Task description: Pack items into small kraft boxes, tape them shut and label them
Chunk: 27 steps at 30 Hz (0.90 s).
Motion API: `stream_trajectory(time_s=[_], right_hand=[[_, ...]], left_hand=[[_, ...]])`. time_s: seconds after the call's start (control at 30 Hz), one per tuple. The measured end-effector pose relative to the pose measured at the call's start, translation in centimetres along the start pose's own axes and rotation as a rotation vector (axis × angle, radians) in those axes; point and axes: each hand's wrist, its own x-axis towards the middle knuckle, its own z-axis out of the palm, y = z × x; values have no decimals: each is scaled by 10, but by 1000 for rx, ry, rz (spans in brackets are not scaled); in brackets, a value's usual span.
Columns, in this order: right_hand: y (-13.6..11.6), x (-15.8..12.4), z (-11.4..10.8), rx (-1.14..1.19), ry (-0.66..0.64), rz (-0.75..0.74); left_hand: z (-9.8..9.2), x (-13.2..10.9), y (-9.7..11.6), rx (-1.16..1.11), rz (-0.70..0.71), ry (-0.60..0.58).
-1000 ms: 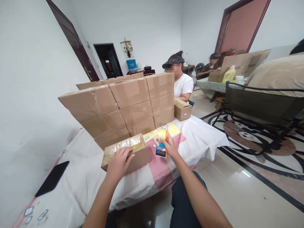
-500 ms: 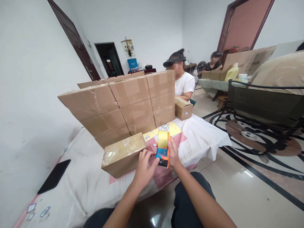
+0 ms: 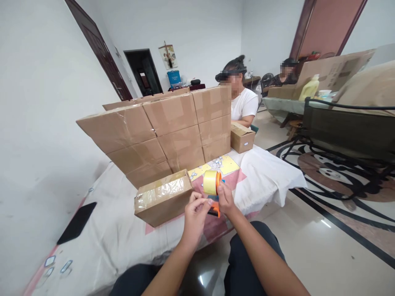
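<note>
My right hand [image 3: 226, 200] grips an orange and blue tape dispenser [image 3: 212, 187] with a yellowish tape roll, held upright above the bed's edge. My left hand [image 3: 195, 211] is closed in a pinch at the dispenser's front, fingers on its tape end. Just left of both hands lies a small taped cardboard box [image 3: 163, 197] on the bed cover [image 3: 117, 230].
A wall of stacked cardboard boxes [image 3: 166, 127] stands behind the small box. A person in a white shirt [image 3: 243, 105] sits past it beside another small box [image 3: 242, 137]. A black phone [image 3: 76, 222] lies at the left. A dark cart [image 3: 348, 131] stands at the right.
My left hand left the small box's top and came over to the dispenser, pinching at its front. My right hand raised the dispenser slightly and drew it closer.
</note>
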Motion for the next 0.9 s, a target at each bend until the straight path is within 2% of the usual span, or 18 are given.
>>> stream_trajectory(time_s=[0.07,0.17,0.33,0.4,0.57,0.73,0.8,0.9], right_hand=[[0,2,-1,-33,-1,-30],[1,9,-6,-58,88,-31],[7,30,-19,37,437,121],[8,35,-19,154,493,207],[-1,31,-8,354,438,339],[-15,26,-6,432,426,390],[-17,28,-8,489,390,438],[-18,30,-9,566,267,559]], left_hand=[[-1,0,2,4,7,-15],[3,-4,2,15,-19,-41],[14,-16,-6,103,-49,-95],[12,-17,-12,163,-49,-95],[0,-8,-26,308,11,-90],[-3,-3,-26,377,126,-93],[0,-3,-21,338,159,-143],[6,-4,-13,232,157,-273]])
